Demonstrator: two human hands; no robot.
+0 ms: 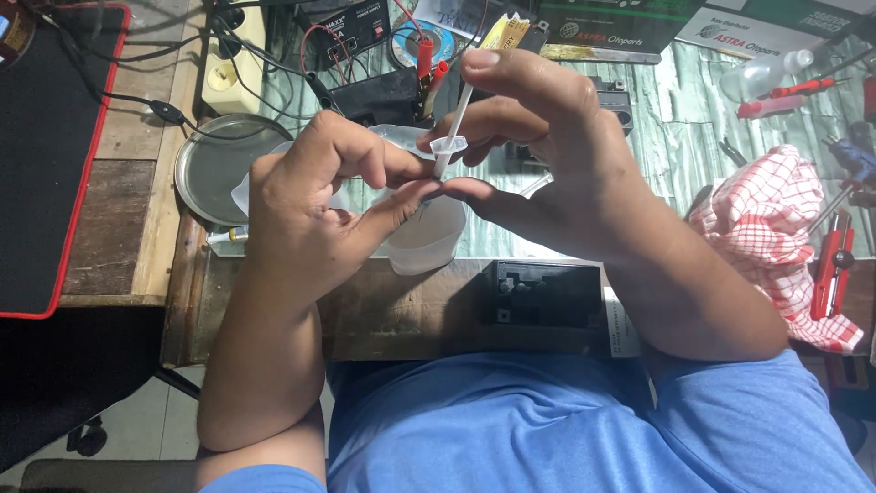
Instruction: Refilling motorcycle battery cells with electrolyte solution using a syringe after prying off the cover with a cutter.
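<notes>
My right hand (557, 155) pinches a thin white plastic stick with a small cup-shaped collar (449, 144) between thumb and fingers, holding it upright above the bench. My left hand (315, 205) meets it from the left, its thumb and fingertips touching the stick's lower end. Just under both hands sits a translucent white plastic cup (424, 242), and my left hand seems to steady it. What lies in the cup is hidden.
A round metal tray (208, 169) sits left of the cup. A black box (543, 292) rests at the bench's front edge. A red-checked cloth (776, 228), red-handled tools (835, 265), a power unit with red clips (383, 91) and cables crowd the back and right.
</notes>
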